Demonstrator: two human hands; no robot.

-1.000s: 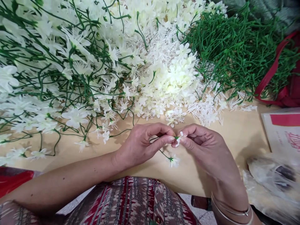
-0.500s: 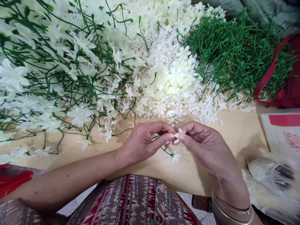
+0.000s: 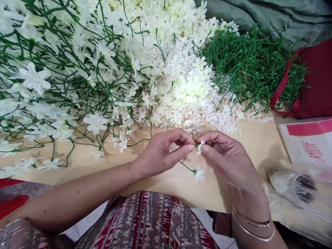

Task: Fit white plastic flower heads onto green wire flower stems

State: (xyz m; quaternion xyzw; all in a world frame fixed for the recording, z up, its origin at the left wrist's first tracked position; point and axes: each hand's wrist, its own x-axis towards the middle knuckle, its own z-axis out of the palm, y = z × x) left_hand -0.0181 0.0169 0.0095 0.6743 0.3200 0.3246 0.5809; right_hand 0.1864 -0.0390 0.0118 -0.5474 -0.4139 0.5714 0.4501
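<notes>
the tan table [image 3: 259, 145] carries a wide heap of white flowers [image 3: 181, 90] and, to its right, a pile of bare green stems [image 3: 249, 65]. near the front edge my left hand [image 3: 160, 155] is pinched tight on a thin green sprig [image 3: 187, 167], its lower bloom [image 3: 198, 173] just above the table. my right hand [image 3: 228, 159] pinches a small white blossom [image 3: 200, 147] at the sprig's tip, the two hands' fingertips touching. a slack pinch could, i judge, lose the blossom among the strewn ones; a hard push could kink the sprig.
</notes>
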